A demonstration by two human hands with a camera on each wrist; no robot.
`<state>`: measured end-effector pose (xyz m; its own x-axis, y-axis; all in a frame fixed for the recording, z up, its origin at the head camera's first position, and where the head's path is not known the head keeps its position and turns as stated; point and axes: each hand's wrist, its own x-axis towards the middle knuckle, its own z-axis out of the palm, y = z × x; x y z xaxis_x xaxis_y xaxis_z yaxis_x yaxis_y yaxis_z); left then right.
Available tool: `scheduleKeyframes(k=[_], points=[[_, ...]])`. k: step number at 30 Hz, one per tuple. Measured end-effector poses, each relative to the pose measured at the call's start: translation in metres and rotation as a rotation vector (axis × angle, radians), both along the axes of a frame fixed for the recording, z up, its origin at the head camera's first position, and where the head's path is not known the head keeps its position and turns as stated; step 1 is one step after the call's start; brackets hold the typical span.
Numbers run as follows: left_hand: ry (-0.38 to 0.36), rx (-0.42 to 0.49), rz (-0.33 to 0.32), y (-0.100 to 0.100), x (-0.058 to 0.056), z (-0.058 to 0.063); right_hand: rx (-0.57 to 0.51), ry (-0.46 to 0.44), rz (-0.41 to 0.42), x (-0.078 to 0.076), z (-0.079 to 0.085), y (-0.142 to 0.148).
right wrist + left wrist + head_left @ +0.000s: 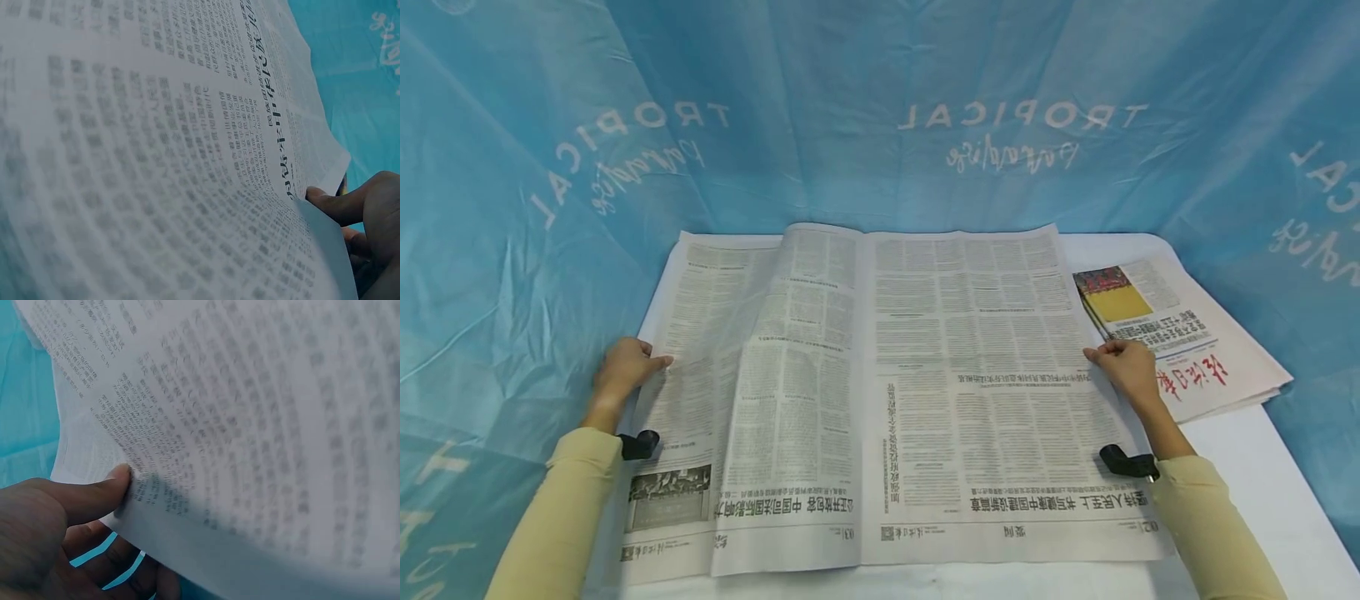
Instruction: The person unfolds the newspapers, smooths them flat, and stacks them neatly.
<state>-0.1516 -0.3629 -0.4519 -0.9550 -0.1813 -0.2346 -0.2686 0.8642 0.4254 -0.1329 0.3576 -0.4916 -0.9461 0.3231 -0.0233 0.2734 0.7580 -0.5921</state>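
Observation:
A large newspaper [970, 333] lies spread open, its print upside down from my side. Its left part shows a folded-over page [797, 375] standing slightly raised above the sheet [688, 317] beneath. My left hand [623, 367] pinches the outer left edge, thumb on top and fingers below, as the left wrist view shows with the thumb [115, 484] on the print. On the opposite side, my right hand [1127, 367] pinches the right edge between thumb and fingers. In the right wrist view the paper bows up near the thumb [331, 203].
A folded newspaper stack [1180, 333] with red lettering and a colour photo lies right of my right hand. White table [1247, 483] shows around the sheets. Blue printed curtains [880, 108] close in the back and both sides.

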Motion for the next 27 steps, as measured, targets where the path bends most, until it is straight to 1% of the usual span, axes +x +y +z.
scheduleKeyframes(k=[4,7,12,16,19,23,27], points=[[0.024,0.013,0.031,-0.004,0.003,-0.001,-0.006,-0.011,-0.023,0.001,0.0,0.004],[0.035,0.018,0.056,-0.004,0.005,-0.001,-0.001,0.002,-0.038,0.002,0.0,0.006],[0.01,-0.001,0.094,-0.003,0.003,-0.001,0.002,0.024,-0.066,0.003,0.0,0.011],[0.013,-0.009,0.098,-0.004,0.003,-0.002,-0.02,0.029,-0.085,0.004,-0.001,0.016],[0.042,-0.005,0.105,-0.005,0.003,-0.004,-0.03,0.045,-0.087,0.005,-0.002,0.017],[0.084,0.002,0.116,-0.006,0.005,-0.005,-0.01,0.072,-0.078,0.006,-0.001,0.018],[0.11,0.002,0.123,-0.008,0.006,-0.007,0.009,0.072,-0.058,0.008,0.0,0.019]])
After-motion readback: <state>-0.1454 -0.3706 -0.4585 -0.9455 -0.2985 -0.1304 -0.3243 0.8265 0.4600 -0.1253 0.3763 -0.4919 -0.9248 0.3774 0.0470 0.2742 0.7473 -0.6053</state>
